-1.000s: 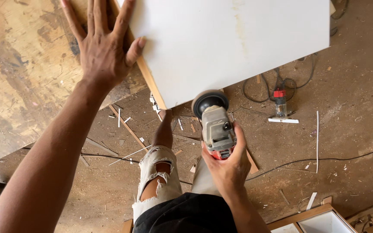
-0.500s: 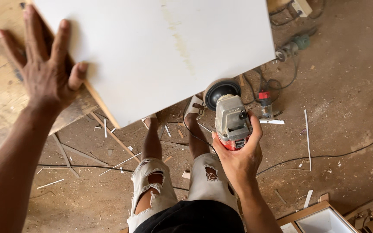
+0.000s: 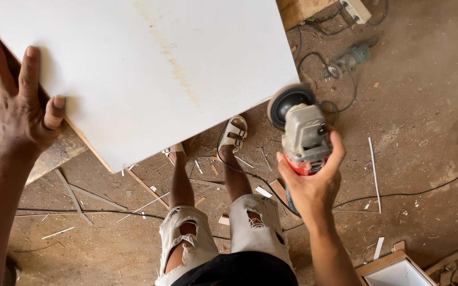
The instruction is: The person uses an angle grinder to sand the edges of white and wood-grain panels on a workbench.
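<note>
Two hands at a white board: one steadies its edge, the other brings a power sander to its lower edge.

The left hand [image 3: 14, 108] lies flat and open, fingers spread on the worn wooden tabletop [image 3: 54, 151], with the thumb against the wood-coloured left edge of the white board [image 3: 133, 69]. The right hand [image 3: 311, 185] is closed around the red rear of a grey power sander [image 3: 303, 132], whose round black pad [image 3: 288, 103] sits just at the board's lower right edge, near the corner. The board lies between the hands, overhanging the tabletop above the person's sandalled feet. On the dusty floor [image 3: 425, 159] beyond lie wood offcuts, black cables and another power tool [image 3: 345, 62].
</note>
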